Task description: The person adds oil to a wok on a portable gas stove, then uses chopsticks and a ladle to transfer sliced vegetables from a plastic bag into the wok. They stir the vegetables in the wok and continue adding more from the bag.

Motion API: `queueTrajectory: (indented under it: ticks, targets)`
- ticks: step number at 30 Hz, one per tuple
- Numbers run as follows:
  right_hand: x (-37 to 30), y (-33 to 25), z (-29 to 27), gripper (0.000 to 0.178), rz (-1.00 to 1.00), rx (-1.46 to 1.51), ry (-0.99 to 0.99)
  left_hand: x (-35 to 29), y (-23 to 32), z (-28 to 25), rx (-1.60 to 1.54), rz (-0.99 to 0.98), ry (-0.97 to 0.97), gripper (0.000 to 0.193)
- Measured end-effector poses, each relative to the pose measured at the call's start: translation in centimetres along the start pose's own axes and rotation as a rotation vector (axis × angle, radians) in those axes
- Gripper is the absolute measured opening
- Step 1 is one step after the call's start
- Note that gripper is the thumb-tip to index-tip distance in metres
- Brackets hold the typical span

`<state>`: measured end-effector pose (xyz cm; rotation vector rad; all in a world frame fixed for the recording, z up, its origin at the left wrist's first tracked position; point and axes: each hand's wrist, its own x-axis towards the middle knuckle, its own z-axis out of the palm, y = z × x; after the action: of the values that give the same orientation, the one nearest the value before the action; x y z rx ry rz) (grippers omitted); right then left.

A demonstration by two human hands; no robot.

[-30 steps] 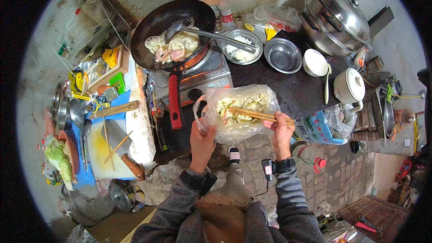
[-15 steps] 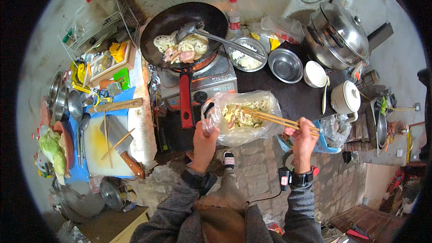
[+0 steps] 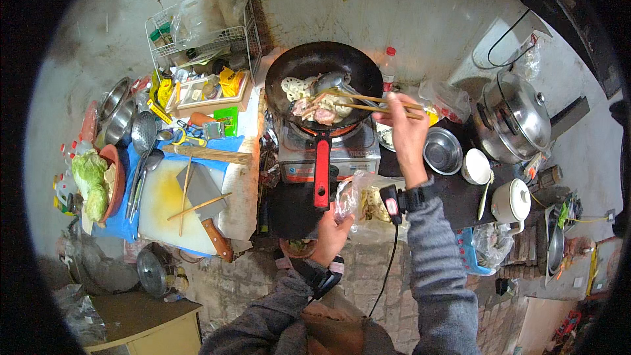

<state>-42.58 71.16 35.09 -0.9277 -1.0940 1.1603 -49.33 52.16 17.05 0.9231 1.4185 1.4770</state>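
My right hand (image 3: 405,133) is closed round a pair of long wooden chopsticks (image 3: 365,103), reaching forward over the black wok (image 3: 315,58). Their tips are among the food there: white lotus root slices (image 3: 297,87) and pink slices of meat (image 3: 323,116). A metal ladle (image 3: 330,81) leans in the wok, its handle partly behind the chopsticks. Nearer to me, my left hand (image 3: 332,233) grips the edge of a clear plastic bag (image 3: 348,196) with more sliced food in it. My right forearm hides part of this bag. The wok's red handle (image 3: 321,174) points at me, just above my left hand.
The wok sits on a burner (image 3: 296,151). To the right are a steel bowl (image 3: 442,151), a white bowl (image 3: 476,165), a lidded white pot (image 3: 511,200) and a large steamer (image 3: 516,112). On the left, a cleaver (image 3: 204,197) lies on a cutting board (image 3: 161,213).
My right hand has carried the chopsticks from the plastic bag forward and left to the wok. The left hand keeps hold of the bag. The whole view has shifted.
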Motion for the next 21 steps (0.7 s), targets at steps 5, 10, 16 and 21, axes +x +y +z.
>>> queueTrajectory:
  ticks: [5, 10, 16, 21]
  targets:
    - [-3.9, -1.0, -7.4, 0.022, -0.145, -0.048, 0.100, -0.3, -0.6, -0.9, 0.056, -0.107, -0.020, 0.024]
    - [-13.3, 1.5, -18.1, 0.026, 0.135, -0.324, 0.344, -0.6, -0.7, -1.1, 0.026, -0.088, -0.003, 0.022]
    - [-16.8, 9.9, -20.5, 0.025, 0.283, -0.167, 0.380, -0.8, -0.5, -0.4, 0.072, -0.149, -0.016, 0.022]
    - [-17.2, 11.7, -19.5, 0.026, 0.323, -0.086, 0.353, -0.6, 1.0, -0.4, 0.156, -0.203, -0.051, 0.027]
